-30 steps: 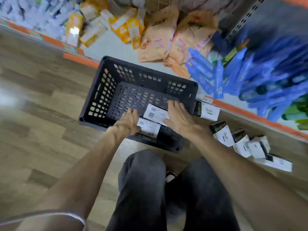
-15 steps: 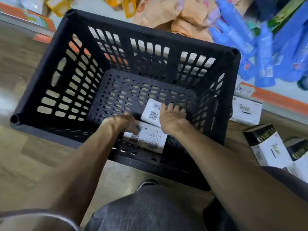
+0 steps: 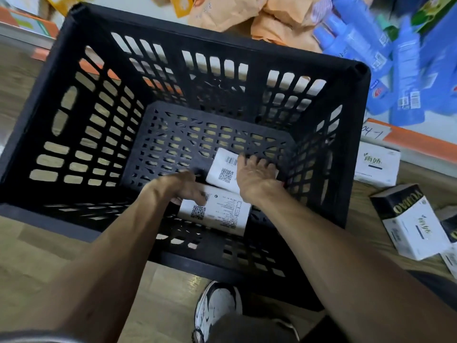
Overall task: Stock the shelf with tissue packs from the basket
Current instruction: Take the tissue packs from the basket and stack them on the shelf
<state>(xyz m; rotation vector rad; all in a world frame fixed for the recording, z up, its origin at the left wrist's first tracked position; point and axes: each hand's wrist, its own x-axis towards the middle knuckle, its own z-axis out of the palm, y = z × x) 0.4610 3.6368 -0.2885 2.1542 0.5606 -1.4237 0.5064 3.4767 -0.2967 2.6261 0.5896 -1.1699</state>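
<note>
Two hands reach down into the basket [image 3: 222,43]. The left hand [image 3: 183,188] curls its fingers over the left end of the near tissue pack [image 3: 220,214], apparently gripping it, though blur hides the thumb. The right hand [image 3: 254,175] lies with straight, spread fingers on the far tissue pack [image 3: 222,169], pressing rather than clasping. Compared with a second ago the view has closed in over the basket and the arms reach deeper, yet both packs lie where they did on the perforated floor. My guess is that the grasp is only now being settled and nothing has been lifted.

Both packs are white, soft-wrapped blocks, with QR codes and a barcode facing up. The far one sits skewed, its corner against the near one. They look like the last two inside. More tissue packs [image 3: 410,221] lie on the wooden floor [image 3: 24,243] to the right, below the orange-edged shelf [image 3: 420,142] holding blue bottles [image 3: 405,95]
</note>
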